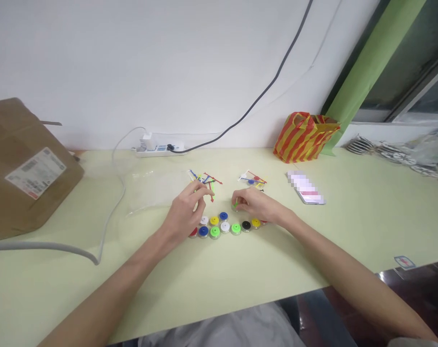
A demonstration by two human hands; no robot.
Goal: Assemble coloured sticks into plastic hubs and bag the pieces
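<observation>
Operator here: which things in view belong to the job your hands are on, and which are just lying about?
Job: left hand beside the coloured plastic sticks; right hand pinching a green stick; the arc of coloured round discs; the second stick pile.
Lying about: cardboard parcel, power strip, phone, striped plastic bag, clear plastic bag.

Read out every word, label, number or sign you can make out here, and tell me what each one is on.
Nothing can be read for certain: the white label on the brown cardboard parcel has printed marks too small and blurred to read, the phone screen is pixelated, and the small card at the table's edge is too small to read.
</observation>
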